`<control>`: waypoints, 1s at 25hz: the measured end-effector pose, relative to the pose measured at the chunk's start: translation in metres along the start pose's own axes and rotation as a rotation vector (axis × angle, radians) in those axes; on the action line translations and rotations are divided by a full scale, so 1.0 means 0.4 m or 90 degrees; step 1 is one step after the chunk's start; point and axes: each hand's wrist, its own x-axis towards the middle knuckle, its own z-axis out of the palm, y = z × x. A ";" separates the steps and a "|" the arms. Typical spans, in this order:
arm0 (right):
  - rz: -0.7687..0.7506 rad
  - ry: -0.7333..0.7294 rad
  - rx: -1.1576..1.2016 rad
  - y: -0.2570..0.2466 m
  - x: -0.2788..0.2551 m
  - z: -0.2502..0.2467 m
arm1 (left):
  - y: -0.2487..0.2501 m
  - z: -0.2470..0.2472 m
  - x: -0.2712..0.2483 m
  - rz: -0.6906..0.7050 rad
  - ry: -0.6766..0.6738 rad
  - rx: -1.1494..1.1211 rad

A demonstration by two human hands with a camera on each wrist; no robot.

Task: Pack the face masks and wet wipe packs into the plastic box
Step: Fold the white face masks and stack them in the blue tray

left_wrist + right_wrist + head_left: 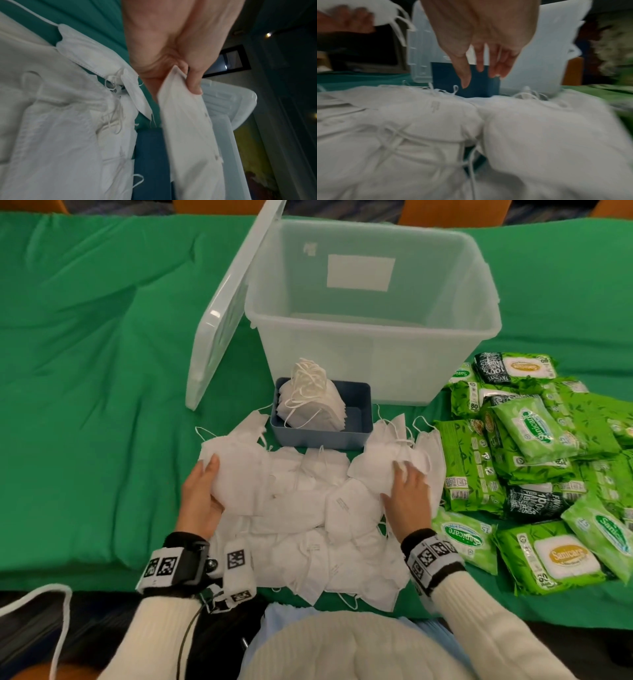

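Observation:
Several white face masks point(308, 518) lie spread on the green cloth in front of me. My left hand point(202, 487) grips a stack of masks point(236, 470) at the pile's left edge; the left wrist view shows the thumb point(193, 79) clamped on that stack point(187, 135). My right hand point(407, 491) hovers with straight fingers point(465, 73) over the masks at the right point(383, 460), holding nothing. A small blue tray point(356, 436) behind the pile holds more masks point(308, 402). The clear plastic box point(376, 371) stands open behind it. Green wet wipe packs point(534, 457) are heaped at the right.
The box's clear lid point(222, 313) leans upright against its left side. Green cloth point(92, 371) covers the table; its left half is bare cloth. A white cable point(58, 628) hangs at the near left edge.

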 end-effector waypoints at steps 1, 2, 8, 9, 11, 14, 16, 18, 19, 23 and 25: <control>-0.094 -0.047 0.001 -0.035 0.013 0.005 | -0.011 0.015 -0.001 -0.013 -0.019 0.028; -0.192 -0.111 -0.014 -0.065 0.027 0.014 | -0.017 0.035 -0.009 -0.025 -0.047 0.063; -0.369 -0.260 -0.171 -0.123 0.099 0.015 | -0.046 0.088 -0.033 -0.043 -0.201 0.128; -0.357 -0.250 -0.123 -0.121 0.100 -0.001 | -0.055 0.089 -0.034 -0.033 -0.196 0.122; -0.277 -0.200 0.071 -0.111 0.086 -0.045 | -0.070 0.083 -0.033 0.012 -0.180 0.145; -0.063 -0.082 0.305 -0.099 0.041 -0.141 | -0.085 0.067 -0.027 0.102 -0.134 0.299; -0.022 -0.020 0.317 -0.128 0.016 -0.202 | -0.097 0.075 -0.036 0.133 -0.131 0.405; -0.063 -0.038 0.273 -0.203 0.000 -0.241 | -0.093 0.125 -0.069 0.117 -0.161 0.423; -0.098 -0.057 0.246 -0.249 -0.006 -0.245 | -0.086 0.159 -0.090 0.081 -0.190 0.395; -0.163 -0.166 0.311 -0.363 -0.026 -0.221 | -0.061 0.221 -0.127 -0.065 -0.216 0.166; -0.178 -0.176 0.356 -0.351 -0.025 -0.216 | -0.042 0.196 -0.108 -0.076 -0.194 0.070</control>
